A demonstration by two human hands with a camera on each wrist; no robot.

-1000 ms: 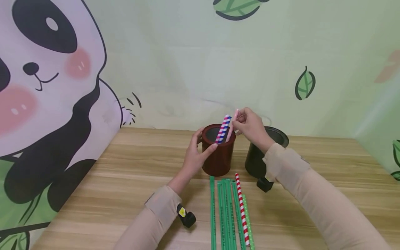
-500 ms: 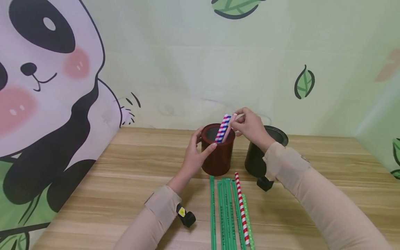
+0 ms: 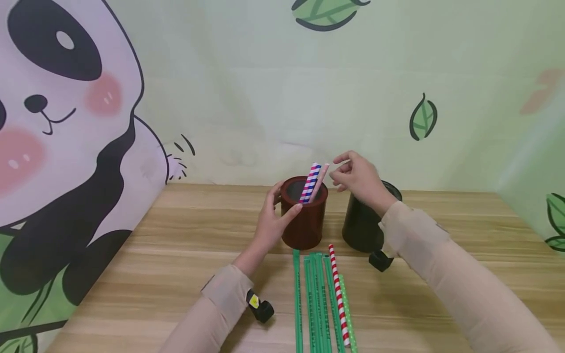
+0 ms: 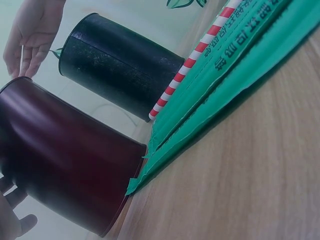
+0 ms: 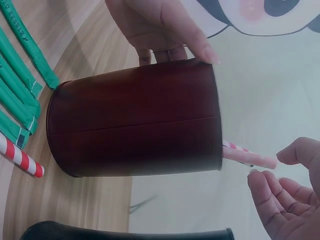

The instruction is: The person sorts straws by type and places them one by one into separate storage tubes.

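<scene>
A dark red-brown cylindrical cup (image 3: 304, 228) stands upright on the wooden table, and my left hand (image 3: 274, 218) holds it at its left side, thumb near the rim. Striped paper straws (image 3: 310, 182), blue-and-white and pink-and-white, lean inside it, their lower ends hidden. Beside them leans a pale pink straw (image 3: 320, 181), its top sticking out over the rim. My right hand (image 3: 359, 177) hovers just right of that top, fingers loosely bent and holding nothing. In the right wrist view, the pink straw's end (image 5: 267, 162) lies close to the thumb and fingertips.
A black cup (image 3: 363, 225) stands right of the brown one, partly behind my right hand. In front lie several green printed wrappers (image 3: 315, 299), a red-and-white striped straw (image 3: 338, 294) and a green dotted straw (image 3: 346, 314). A panda-printed backdrop (image 3: 247, 98) rises behind the table.
The pink straw has dropped lower into the brown cup and leans by the striped ones. My right hand has let go of it and drawn slightly right. My left hand stays on the cup.
</scene>
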